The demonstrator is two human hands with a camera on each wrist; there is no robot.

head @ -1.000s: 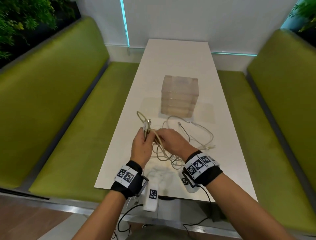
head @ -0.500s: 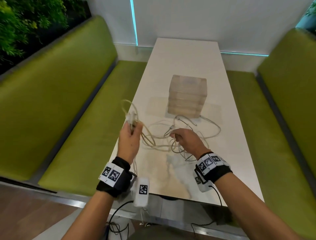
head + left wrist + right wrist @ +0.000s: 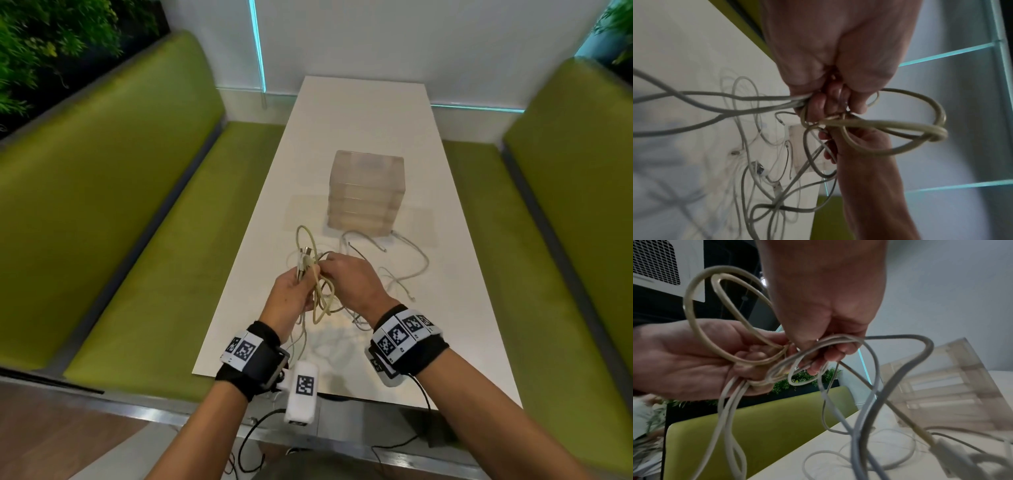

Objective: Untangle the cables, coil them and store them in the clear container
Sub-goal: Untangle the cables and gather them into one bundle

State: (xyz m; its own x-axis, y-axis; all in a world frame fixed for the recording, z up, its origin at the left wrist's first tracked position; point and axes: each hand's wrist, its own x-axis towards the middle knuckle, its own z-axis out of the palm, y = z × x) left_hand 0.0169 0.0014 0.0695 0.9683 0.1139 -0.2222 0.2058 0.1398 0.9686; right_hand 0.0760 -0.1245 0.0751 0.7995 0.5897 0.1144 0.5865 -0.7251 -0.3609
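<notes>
Beige cable [image 3: 310,270] loops are gripped in left hand [image 3: 291,298] above table [image 3: 359,113] w/ right hand [image 3: 352,281] pinching grey strands, so loops should be fed evenly, tangle slack kept, before clear container [image 3: 366,192].

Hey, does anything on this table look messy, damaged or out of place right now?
Only the cables: tangled, partly sprawled on the white table, partly bunched between the left hand and right hand. The clear container stands upright; no damage shows.
</notes>
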